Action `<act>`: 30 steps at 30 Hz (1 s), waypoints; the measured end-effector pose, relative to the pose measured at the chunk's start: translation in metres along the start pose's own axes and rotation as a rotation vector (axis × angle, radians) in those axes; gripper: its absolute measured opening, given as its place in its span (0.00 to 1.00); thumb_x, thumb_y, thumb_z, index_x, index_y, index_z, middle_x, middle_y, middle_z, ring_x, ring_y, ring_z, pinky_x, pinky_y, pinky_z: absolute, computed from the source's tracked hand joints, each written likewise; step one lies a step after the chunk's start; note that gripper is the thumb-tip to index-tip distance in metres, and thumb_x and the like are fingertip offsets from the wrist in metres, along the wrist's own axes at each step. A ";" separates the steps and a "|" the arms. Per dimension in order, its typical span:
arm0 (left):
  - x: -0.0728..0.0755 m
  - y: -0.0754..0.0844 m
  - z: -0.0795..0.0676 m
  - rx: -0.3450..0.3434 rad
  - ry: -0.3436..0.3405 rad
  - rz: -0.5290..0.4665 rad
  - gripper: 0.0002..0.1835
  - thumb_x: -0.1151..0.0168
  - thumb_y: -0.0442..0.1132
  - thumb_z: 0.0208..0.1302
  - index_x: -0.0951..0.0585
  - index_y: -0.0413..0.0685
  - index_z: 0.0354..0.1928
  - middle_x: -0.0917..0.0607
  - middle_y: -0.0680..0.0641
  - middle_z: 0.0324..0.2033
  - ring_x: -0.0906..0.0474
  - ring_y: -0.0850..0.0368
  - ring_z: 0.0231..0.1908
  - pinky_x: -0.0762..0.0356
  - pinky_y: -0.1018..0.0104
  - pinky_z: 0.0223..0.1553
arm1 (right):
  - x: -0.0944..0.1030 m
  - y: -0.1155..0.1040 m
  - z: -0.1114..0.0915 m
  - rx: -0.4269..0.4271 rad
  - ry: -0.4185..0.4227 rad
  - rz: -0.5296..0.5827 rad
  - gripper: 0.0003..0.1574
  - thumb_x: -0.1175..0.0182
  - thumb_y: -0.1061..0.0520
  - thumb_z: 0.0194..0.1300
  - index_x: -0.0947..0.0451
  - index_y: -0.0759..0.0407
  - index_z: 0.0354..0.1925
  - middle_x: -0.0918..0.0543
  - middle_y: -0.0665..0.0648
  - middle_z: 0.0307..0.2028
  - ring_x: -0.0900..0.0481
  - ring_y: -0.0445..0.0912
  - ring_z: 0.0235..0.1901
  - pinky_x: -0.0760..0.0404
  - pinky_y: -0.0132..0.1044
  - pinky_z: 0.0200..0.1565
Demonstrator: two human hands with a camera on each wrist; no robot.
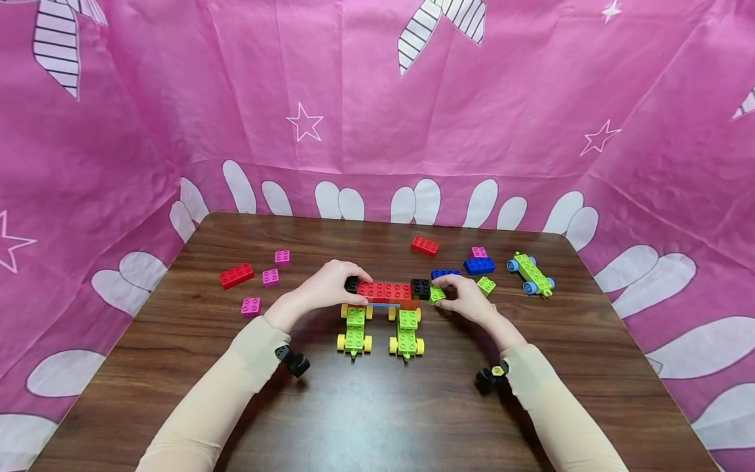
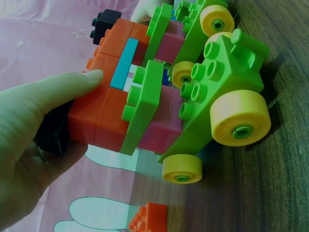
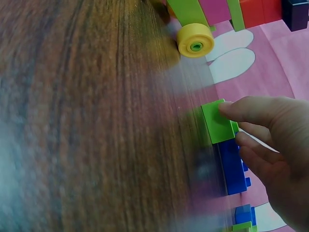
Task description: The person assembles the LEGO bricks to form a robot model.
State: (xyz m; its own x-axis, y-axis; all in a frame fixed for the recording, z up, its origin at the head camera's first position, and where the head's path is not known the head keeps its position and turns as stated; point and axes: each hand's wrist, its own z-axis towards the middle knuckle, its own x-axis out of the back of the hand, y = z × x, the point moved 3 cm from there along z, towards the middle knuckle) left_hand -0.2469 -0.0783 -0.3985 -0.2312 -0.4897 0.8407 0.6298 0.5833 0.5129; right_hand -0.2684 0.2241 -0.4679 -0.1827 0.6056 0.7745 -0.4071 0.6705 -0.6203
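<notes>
My left hand (image 1: 324, 286) grips the left end of a row of red bricks (image 1: 385, 291), by the black brick (image 2: 55, 128) there. Another black brick (image 1: 421, 289) tops the row's right end. This row bridges two lime-green wheeled bases (image 1: 354, 335) with yellow wheels (image 2: 240, 117). Pink bricks (image 2: 164, 112) and green bricks are stacked between the bases and the red row, and a blue piece (image 2: 124, 63) runs underneath. To the right, my right hand (image 1: 468, 299) pinches a lime-green square brick (image 3: 217, 122) low at the table, thumb on its near face.
Behind the right hand lie blue bricks (image 1: 479, 265), a green brick (image 1: 486, 285) and a pink brick (image 1: 479, 252). A green base with blue wheels (image 1: 531, 274) stands far right. Red (image 1: 236, 275) and pink bricks (image 1: 270, 278) lie left; another red brick (image 1: 425, 245) is at the back.
</notes>
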 end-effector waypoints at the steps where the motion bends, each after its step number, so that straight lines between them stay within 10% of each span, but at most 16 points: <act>1: 0.000 0.000 0.000 0.000 0.000 -0.001 0.20 0.26 0.45 0.52 0.15 0.45 0.47 0.13 0.48 0.44 0.19 0.53 0.47 0.24 0.58 0.53 | 0.000 0.000 0.000 -0.001 0.001 0.001 0.24 0.31 0.65 0.56 0.22 0.64 0.52 0.18 0.64 0.49 0.22 0.58 0.50 0.24 0.55 0.55; 30: 0.004 -0.003 -0.003 0.058 -0.020 -0.008 0.23 0.26 0.47 0.52 0.17 0.45 0.48 0.14 0.48 0.45 0.20 0.54 0.47 0.23 0.58 0.53 | -0.001 0.002 -0.001 -0.052 -0.098 -0.088 0.26 0.31 0.61 0.55 0.20 0.62 0.54 0.18 0.65 0.51 0.22 0.57 0.50 0.24 0.56 0.54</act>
State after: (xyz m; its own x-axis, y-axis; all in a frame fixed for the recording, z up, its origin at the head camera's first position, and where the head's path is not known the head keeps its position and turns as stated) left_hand -0.2477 -0.0839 -0.3977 -0.2509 -0.4819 0.8395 0.5843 0.6160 0.5283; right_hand -0.2682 0.2249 -0.4704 -0.2356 0.5004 0.8331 -0.3793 0.7419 -0.5529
